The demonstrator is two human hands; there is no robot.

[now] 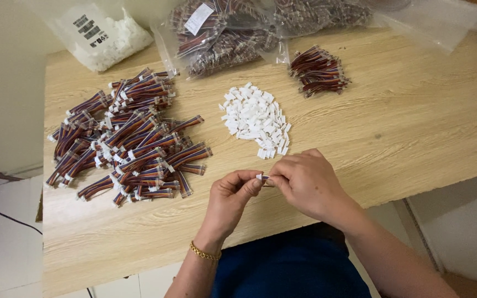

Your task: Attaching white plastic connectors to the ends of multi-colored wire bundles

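My left hand (pixel 232 194) and my right hand (pixel 305 182) meet over the front edge of the wooden table (pixel 404 127). Between their fingertips they pinch a small white plastic connector (pixel 260 177) with a short multicoloured wire piece, mostly hidden by my fingers. A pile of loose white connectors (pixel 255 118) lies just beyond my hands. To the left sprawls a large heap of wire bundles with white ends (pixel 125 140). A smaller stack of wire bundles (pixel 318 72) sits at the back right of the connector pile.
Clear plastic bags of wire bundles (pixel 222 33) and a bag of white connectors (pixel 103 33) rest along the table's far edge. Another clear bag (pixel 437 19) lies at the back right. A gold bracelet (pixel 204 254) circles my left wrist.
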